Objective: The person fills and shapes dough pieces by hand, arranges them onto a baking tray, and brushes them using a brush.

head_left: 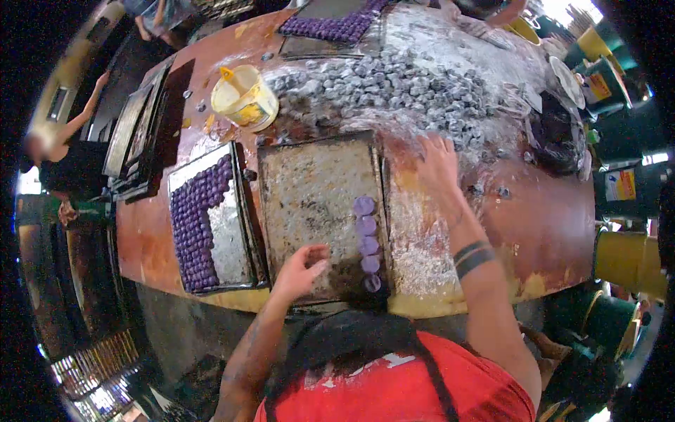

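My left hand hovers over the lower part of a worn metal tray, fingers curved and apart, with nothing seen in them. Along the tray's right side, several round purple pieces lie in a column. My right hand reaches forward, palm down, at the near edge of a heap of flour-dusted dark pieces. Its fingertips point at the heap; the fingers look spread, and nothing shows in them. White powder coats the tabletop right of the tray.
A tray of small purple balls lies at left, stacked trays beyond it. A yellow-stained bucket stands behind my tray. Another filled tray is at the far side. A black plastic bag sits at right. Other people stand around the table.
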{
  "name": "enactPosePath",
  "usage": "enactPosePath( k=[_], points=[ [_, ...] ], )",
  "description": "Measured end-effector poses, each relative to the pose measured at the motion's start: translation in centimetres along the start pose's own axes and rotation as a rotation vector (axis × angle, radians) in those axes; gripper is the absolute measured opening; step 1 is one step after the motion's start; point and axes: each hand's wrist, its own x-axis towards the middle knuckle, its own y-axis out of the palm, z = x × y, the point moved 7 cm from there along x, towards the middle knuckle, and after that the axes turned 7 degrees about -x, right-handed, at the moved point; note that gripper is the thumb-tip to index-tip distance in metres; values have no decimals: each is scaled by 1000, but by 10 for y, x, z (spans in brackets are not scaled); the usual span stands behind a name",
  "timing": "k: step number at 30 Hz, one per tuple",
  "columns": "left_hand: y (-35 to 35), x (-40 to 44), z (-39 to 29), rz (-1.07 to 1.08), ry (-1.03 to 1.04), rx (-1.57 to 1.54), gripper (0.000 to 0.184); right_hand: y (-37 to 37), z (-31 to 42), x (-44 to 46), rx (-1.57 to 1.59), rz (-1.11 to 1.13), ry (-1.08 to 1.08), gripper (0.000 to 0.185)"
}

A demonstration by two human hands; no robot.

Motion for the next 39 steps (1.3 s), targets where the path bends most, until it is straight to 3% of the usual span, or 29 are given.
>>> enactPosePath(
  k=[3, 5, 7, 9, 11, 13, 15, 19, 25, 28, 30, 32, 33, 34, 36, 39],
  points=[
    [-19, 0, 17, -46, 15, 91, 41, 48, -71, -16, -163, 119, 45, 34],
    [-28, -10, 14, -97, -46, 17, 40, 49, -71, -50, -71, 223, -32, 33],
    [-32, -18, 7, -143, -73, 0, 40, 21, -63, -70, 148, 246, -271, 30],
    [-32, -24, 3, -184, -62, 43, 39, -22, -107, -48, 83, 92, -64, 30],
    [-26, -23, 16, -141, -55, -18, 38, -47, -171, -23, -194, 9, 454, 42],
    [-22, -22, 11, -124, -58, -6, 38, -16, -247, -16, -254, -55, 791, 50],
    [-13, -23, -9, -126, -88, 78, 37, -12, -211, 17, -261, 16, 638, 55],
    [-1, -11, 4, -104, -17, 48, 39, 35, -139, 75, -191, 78, 570, 63],
    [-19, -18, -19, -173, 126, 379, 34, 39, -55, 38, -156, 8, 243, 50],
    [-76, -11, -6, -371, 87, 405, 26, 22, -31, -15, -25, 100, 161, 45],
    [-128, -3, 10, -542, 176, 328, 20, 16, -25, -52, 18, 97, 82, 41],
    [-172, -8, -22, -735, 170, 530, 18, 21, -32, -85, 68, 104, -21, 36],
    [-203, 3, -11, -797, 345, 572, 18, 16, -28, -99, 92, 105, -83, 35],
    [-227, 15, 0, -857, 524, 610, 18, 11, -26, -112, 110, 119, -31, 35],
    [-252, 28, -10, -950, 417, 802, 16, -3, -24, -136, 138, 139, 72, 37],
    [-272, 60, 0, -927, 535, 903, 13, -15, -60, -170, 562, -181, 321, 40]
  ],
)
